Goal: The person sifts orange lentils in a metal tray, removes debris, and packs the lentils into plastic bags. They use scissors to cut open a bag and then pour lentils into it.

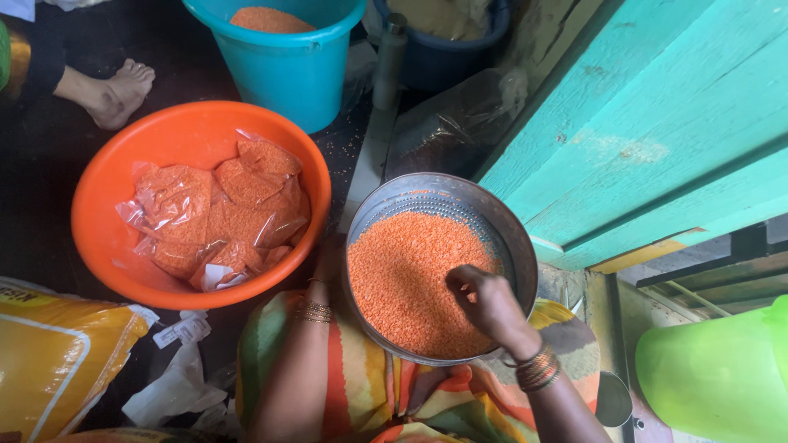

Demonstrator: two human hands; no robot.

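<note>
Lentils [406,279], small and orange-red, fill the round metal sieve [505,226] that rests on the person's lap. They are loose and dry, so they slide and spill if the sieve tips. A pinch or a scoop is the way to pick them up. The sieve looks stiff and hard, and its rim is the good place to hold it.

The right hand [484,303] is in the sieve, on top of the lentils. Its fingers [458,283] are curled close together, pinching at the grains. The left hand [327,262] is at the left edge of the sieve, mostly hidden, so I cannot tell how open it is.

Left of the sieve sits an orange tub [107,205] with soft plastic bags of lentils [217,213]. Above the sieve stands a teal bucket [287,66] with more lentils.
</note>
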